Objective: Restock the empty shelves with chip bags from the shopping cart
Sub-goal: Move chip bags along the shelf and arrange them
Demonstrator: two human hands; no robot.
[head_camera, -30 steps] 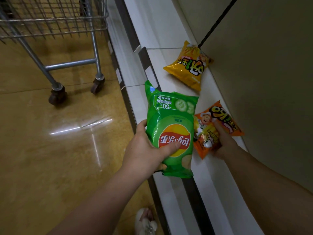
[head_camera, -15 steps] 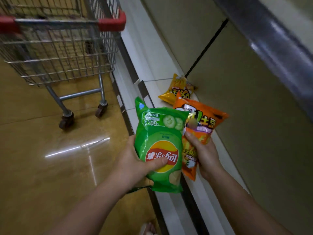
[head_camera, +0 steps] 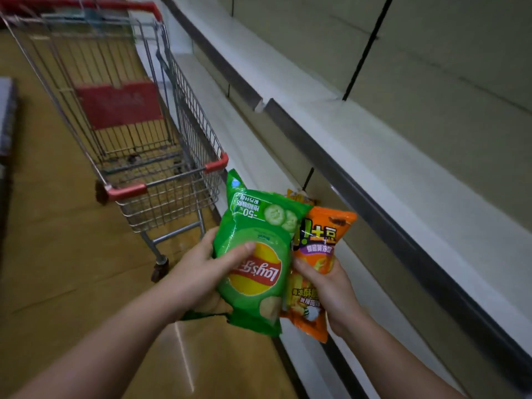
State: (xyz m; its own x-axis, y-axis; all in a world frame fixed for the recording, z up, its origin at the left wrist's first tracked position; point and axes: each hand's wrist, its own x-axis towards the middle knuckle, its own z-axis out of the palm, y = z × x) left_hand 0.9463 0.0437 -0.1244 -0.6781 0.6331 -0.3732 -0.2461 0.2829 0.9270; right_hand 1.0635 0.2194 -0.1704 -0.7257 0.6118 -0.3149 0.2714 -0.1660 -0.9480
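Note:
My left hand (head_camera: 201, 269) grips a green Lay's chip bag (head_camera: 259, 254), thumb across its front, the bag upside down. Right beside it my right hand (head_camera: 331, 289) holds an orange chip bag (head_camera: 319, 249) from below, its top pointing up. Both bags are held in the air in front of the shelving, touching side by side. A yellow bag (head_camera: 300, 196) peeks out behind them on the low white shelf (head_camera: 253, 156). The wire shopping cart (head_camera: 138, 133) with red trim stands to the left of the bags, and I see no bags in its basket.
A higher white shelf (head_camera: 374, 156) with a dark front rail runs along the right, backed by a beige panel wall. Shiny tan floor (head_camera: 57, 269) stretches left and under the cart. A dark fixture edge (head_camera: 7, 116) shows at the far left.
My right hand picked the orange bag up off the low shelf and raised it beside the green bag. The view tilted up, bringing the cart basket and the higher shelf into sight.

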